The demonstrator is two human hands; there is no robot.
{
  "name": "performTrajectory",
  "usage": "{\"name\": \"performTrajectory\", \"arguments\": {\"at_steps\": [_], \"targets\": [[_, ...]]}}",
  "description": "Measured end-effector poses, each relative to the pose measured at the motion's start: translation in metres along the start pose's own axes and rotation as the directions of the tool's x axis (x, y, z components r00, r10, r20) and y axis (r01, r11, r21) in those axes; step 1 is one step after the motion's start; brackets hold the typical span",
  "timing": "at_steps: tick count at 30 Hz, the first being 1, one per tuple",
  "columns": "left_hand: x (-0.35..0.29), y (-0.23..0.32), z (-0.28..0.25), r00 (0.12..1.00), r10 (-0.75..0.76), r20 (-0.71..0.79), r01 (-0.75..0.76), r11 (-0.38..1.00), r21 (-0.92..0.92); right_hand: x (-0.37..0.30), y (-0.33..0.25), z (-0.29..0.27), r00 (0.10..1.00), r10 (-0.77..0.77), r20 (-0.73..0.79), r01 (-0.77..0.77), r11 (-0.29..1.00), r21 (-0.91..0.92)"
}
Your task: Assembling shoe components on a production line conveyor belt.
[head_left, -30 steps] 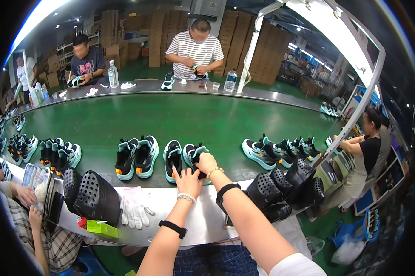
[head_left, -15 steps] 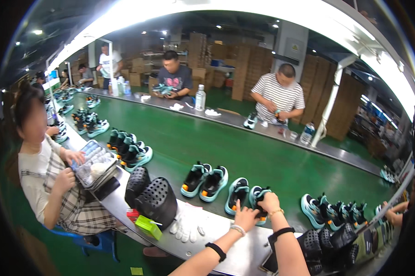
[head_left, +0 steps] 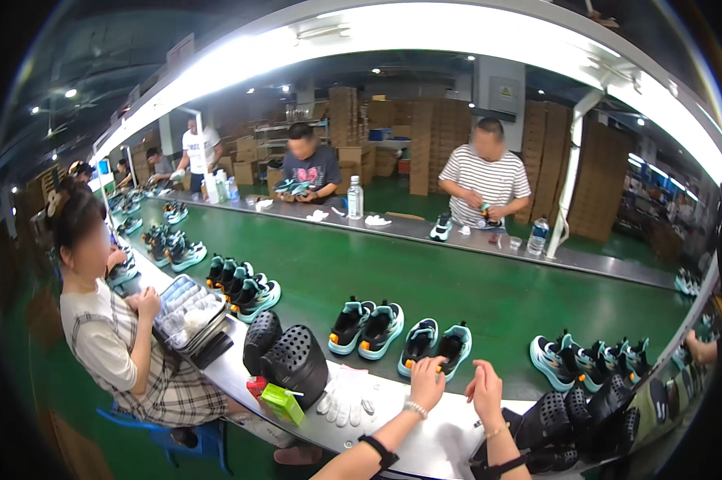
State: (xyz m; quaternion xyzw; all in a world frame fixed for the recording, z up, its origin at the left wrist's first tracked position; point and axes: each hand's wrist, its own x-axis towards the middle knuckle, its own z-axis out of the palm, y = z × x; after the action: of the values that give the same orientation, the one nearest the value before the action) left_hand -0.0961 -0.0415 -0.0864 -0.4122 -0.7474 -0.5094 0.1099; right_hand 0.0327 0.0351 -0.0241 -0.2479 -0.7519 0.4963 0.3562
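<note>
A pair of black and teal sneakers with orange heel patches stands on the green belt in front of me. My left hand (head_left: 427, 384) is at the near end of the right-hand sneaker (head_left: 455, 344), its bent fingers closed about the orange heel part. Beside it stands the left-hand sneaker (head_left: 418, 340), close to my fingertips. My right hand (head_left: 484, 390) is raised above the metal ledge, fingers apart and nothing in them; it is clear of the shoes. Each wrist wears a bracelet and a black band.
Another sneaker pair (head_left: 365, 328) stands to the left, a shoe row (head_left: 589, 360) to the right. Black perforated clogs (head_left: 297, 360), a green box (head_left: 283, 404) and white gloves (head_left: 347, 406) lie along the metal ledge (head_left: 409, 448). A co-worker (head_left: 113, 320) sits at left; others work across the belt.
My right hand has let go of the right-hand sneaker and drawn back toward me. My left hand has shifted from between the shoes to that sneaker's heel. The view has tilted slightly.
</note>
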Motion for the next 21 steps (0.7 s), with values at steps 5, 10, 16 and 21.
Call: {"name": "performTrajectory", "arguments": {"at_steps": [5,10,16,21], "targets": [[-0.057,0.049,-0.012,0.944,-0.173,0.280,0.313,0.735,-0.602,-0.058,0.002,-0.003,0.987,0.140,0.073,-0.157,0.910,0.384],[-0.099,0.046,0.017,0.818,-0.203,0.538,0.568,0.432,-0.700,-0.082,0.069,0.016,0.995,0.096,-0.022,-0.087,0.961,0.261],[-0.130,0.007,0.038,0.834,-0.209,0.511,0.546,0.453,-0.705,-0.102,0.044,0.035,0.983,0.183,0.006,-0.169,0.895,0.413],[-0.131,0.019,0.036,0.847,-0.169,0.504,0.525,0.419,-0.741,-0.110,0.097,0.034,0.990,0.120,-0.074,-0.083,0.919,0.385]]}}
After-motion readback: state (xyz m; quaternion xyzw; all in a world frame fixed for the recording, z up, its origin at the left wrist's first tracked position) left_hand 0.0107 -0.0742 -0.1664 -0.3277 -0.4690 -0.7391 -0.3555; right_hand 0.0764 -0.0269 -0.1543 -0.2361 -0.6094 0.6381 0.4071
